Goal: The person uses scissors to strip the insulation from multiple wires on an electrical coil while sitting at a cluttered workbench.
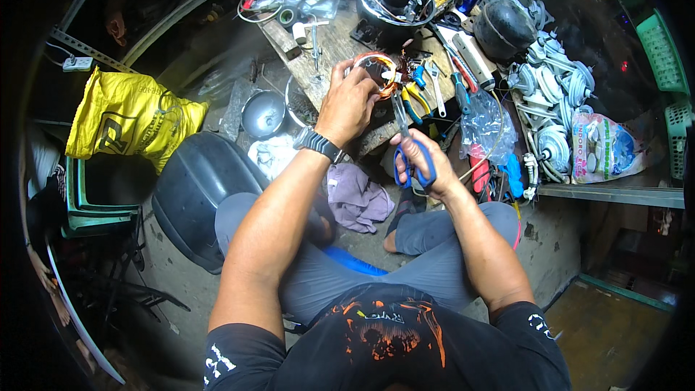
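Observation:
At the near edge of the wooden bench, my left hand [346, 105] has its fingers closed on the rim of a ring-shaped copper wire coil [389, 66], which looks like a motor winding. My fingers hide part of the ring's near side. Blue-handled scissors [400, 117] are in my right hand [428, 166], its fingers through and around the handles. Their metal blades point up and away, with the tips close to the coil's right side. Whether the tips touch the coil, I cannot tell.
Pliers [414, 100] and a wrench [437, 90] lie right of the coil. Behind stands a black round housing with a motor [397, 0]. White motor parts [554, 80] pile up at right. A metal bowl [263, 114], black tub [206, 199] and yellow sack [134, 119] are at left.

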Available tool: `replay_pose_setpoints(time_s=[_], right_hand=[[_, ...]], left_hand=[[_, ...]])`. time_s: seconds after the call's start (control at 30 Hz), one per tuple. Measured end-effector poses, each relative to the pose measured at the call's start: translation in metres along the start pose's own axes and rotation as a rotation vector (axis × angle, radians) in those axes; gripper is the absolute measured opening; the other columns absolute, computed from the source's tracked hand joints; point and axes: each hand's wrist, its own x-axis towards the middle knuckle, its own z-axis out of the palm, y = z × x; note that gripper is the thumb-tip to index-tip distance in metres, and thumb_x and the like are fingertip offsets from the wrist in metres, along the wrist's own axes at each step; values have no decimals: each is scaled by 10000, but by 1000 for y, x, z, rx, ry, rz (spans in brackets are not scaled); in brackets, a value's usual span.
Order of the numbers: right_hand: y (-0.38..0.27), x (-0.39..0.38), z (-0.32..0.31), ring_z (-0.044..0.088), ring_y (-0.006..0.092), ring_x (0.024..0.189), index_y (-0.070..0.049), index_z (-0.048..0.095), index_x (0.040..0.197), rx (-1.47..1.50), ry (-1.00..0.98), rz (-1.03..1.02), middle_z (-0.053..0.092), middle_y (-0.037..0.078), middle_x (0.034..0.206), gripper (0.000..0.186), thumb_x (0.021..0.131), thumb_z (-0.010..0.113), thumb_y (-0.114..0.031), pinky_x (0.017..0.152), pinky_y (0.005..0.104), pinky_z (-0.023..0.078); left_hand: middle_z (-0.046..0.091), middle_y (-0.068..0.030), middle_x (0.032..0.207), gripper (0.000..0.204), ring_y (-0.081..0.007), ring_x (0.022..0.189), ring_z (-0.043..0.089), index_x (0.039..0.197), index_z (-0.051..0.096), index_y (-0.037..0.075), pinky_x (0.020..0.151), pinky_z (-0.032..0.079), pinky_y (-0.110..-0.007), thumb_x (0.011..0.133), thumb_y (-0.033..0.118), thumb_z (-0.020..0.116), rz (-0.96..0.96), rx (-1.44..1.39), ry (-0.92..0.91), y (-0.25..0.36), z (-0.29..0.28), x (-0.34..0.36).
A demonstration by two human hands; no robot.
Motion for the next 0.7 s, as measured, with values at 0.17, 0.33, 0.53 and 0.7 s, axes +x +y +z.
replay_pose_setpoints(time_s=[0.17,0.33,0.53,0.7], right_hand=[[-6,-1,-15,568,163,695,-59,614,1256,449,-198,165,587,65,818,591,1031,588,-604,642,304,478],[2,3,-15,511,141,658,-97,595,1320,533,-255,172,562,33,808,638,1055,459,-661,658,308,415],[6,2,-14,523,153,672,-100,592,1315,504,-251,167,564,39,813,640,1039,481,-667,675,306,437],[10,5,-12,533,160,673,-96,593,1311,441,-222,147,568,43,809,627,1046,484,-653,673,307,446]], left_hand=[[656,-105,1180,171,-392,1314,507,1008,739,77,1053,482,-514,866,154,794,-80,47,-25,9,-3,0],[643,-104,1210,182,-387,1308,515,985,707,73,958,510,-522,848,151,797,-120,133,-43,19,-2,3],[621,-113,1210,206,-381,1309,511,1023,692,69,899,493,-573,841,130,767,-131,187,-62,21,-4,1],[625,-114,1224,219,-383,1316,505,1024,699,85,921,495,-577,822,99,784,-124,103,-74,16,-4,3]])
